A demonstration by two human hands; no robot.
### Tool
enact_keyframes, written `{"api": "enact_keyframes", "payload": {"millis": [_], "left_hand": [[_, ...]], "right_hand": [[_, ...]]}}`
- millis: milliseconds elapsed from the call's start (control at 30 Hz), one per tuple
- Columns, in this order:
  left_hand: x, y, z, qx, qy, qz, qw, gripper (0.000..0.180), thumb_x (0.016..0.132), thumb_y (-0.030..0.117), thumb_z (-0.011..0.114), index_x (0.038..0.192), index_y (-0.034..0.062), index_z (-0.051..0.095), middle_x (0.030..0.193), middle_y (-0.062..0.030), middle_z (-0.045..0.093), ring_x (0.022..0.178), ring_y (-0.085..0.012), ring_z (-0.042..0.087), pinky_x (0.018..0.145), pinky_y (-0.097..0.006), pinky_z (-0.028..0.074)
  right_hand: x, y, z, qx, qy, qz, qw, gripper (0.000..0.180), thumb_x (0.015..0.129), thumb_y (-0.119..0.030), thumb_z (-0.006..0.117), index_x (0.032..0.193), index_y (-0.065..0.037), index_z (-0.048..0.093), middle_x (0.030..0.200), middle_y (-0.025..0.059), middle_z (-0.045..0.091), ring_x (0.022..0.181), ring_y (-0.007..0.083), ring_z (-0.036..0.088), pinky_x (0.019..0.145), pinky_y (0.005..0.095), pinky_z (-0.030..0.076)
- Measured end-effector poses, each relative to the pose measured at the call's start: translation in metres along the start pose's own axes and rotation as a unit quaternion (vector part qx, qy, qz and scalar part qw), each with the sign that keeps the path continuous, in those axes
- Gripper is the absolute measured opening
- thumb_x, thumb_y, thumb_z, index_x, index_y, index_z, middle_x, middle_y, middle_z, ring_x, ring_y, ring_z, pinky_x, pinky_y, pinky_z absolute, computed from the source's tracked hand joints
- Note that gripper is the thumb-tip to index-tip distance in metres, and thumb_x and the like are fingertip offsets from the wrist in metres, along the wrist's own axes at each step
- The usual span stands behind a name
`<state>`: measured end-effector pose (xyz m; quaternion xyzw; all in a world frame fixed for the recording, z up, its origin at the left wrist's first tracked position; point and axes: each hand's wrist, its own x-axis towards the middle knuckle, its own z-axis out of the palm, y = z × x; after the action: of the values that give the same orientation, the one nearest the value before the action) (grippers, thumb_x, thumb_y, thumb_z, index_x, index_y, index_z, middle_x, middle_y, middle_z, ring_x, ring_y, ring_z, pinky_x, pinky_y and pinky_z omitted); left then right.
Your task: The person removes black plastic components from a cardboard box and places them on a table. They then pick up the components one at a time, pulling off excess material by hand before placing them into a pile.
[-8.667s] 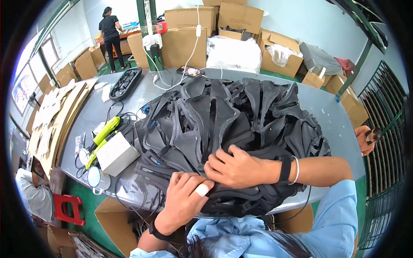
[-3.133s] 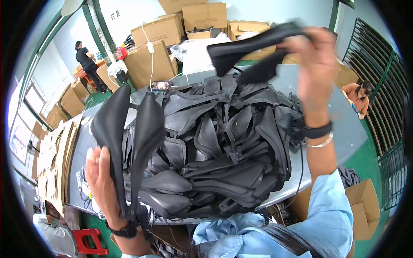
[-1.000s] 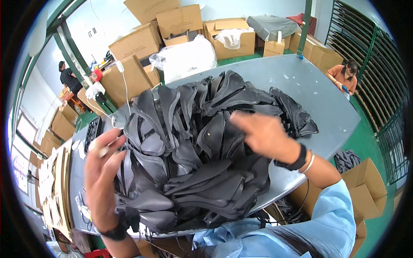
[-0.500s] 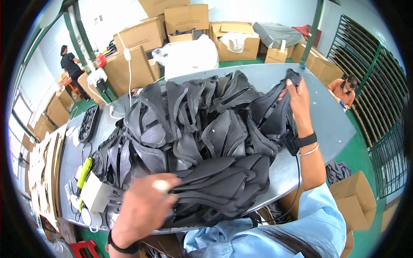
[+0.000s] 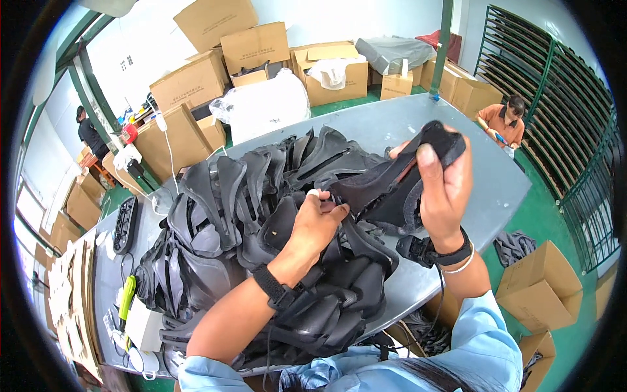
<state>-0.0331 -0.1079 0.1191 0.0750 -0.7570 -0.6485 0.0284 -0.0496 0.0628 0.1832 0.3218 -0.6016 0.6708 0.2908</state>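
Observation:
A curved black padded piece [image 5: 371,184] is stretched between my hands above the right part of the table. My right hand [image 5: 445,186] is closed round its far right end, thumb on top, with the end folded over. At its left end, the fingers of my left hand [image 5: 312,225] are pinched on the edge. Below and to the left spreads a large heap of similar black padded pieces [image 5: 208,225], overlapping one another. Smoother black pads [image 5: 339,297] lie at the heap's near side, partly behind my left forearm.
The grey table [image 5: 480,163] holds a black tray-like case [image 5: 125,225], a yellow-green tool [image 5: 127,297], a white box [image 5: 144,325] and a white mug [image 5: 142,359] at left. Cartons [image 5: 542,277] stand on the floor at right. A person [image 5: 503,124] sits beyond the far right corner.
My left hand has moved from the near pads up and right onto the padded piece. My right hand has come lower and nearer, still holding it. The whole view has shifted slightly.

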Motion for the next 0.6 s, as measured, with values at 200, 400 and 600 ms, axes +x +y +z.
{"api": "enact_keyframes", "payload": {"millis": [200, 400, 600], "left_hand": [[0.018, -0.013, 0.002, 0.316, 0.09, 0.269, 0.905, 0.042, 0.075, 0.008, 0.063, 0.114, -0.0038, 0.054, 0.094, -0.0165, 0.054, 0.095, -0.0343, 0.046, 0.081, -0.043, 0.039], [0.028, -0.019, -0.012, 0.441, 0.065, 0.322, 0.835, 0.019, 0.069, 0.004, 0.059, 0.086, 0.009, 0.067, 0.09, -0.0102, 0.047, 0.092, -0.0299, 0.045, 0.074, -0.04, 0.037], [0.01, 0.006, -0.029, 0.306, 0.01, 0.3, 0.903, 0.027, 0.079, 0.012, 0.064, 0.105, 0.0095, 0.062, 0.104, -0.0128, 0.053, 0.1, -0.0303, 0.053, 0.085, -0.039, 0.042]], "right_hand": [[0.011, 0.022, -0.011, 0.101, 0.091, 0.043, 0.99, 0.017, 0.095, -0.014, 0.05, 0.106, -0.002, 0.044, 0.086, 0.0121, 0.061, 0.065, 0.0128, 0.057, 0.062, 0.0248, 0.047], [0.039, 0.032, -0.057, 0.096, 0.223, 0.017, 0.97, 0.022, 0.093, -0.014, 0.052, 0.112, -0.003, 0.047, 0.089, 0.0118, 0.062, 0.074, 0.0157, 0.06, 0.063, 0.0261, 0.049], [0.03, 0.124, -0.123, 0.089, 0.275, 0.093, 0.953, 0.014, 0.093, -0.013, 0.049, 0.1, -0.006, 0.04, 0.072, 0.0058, 0.052, 0.06, 0.0199, 0.057, 0.052, 0.0346, 0.049]]}}
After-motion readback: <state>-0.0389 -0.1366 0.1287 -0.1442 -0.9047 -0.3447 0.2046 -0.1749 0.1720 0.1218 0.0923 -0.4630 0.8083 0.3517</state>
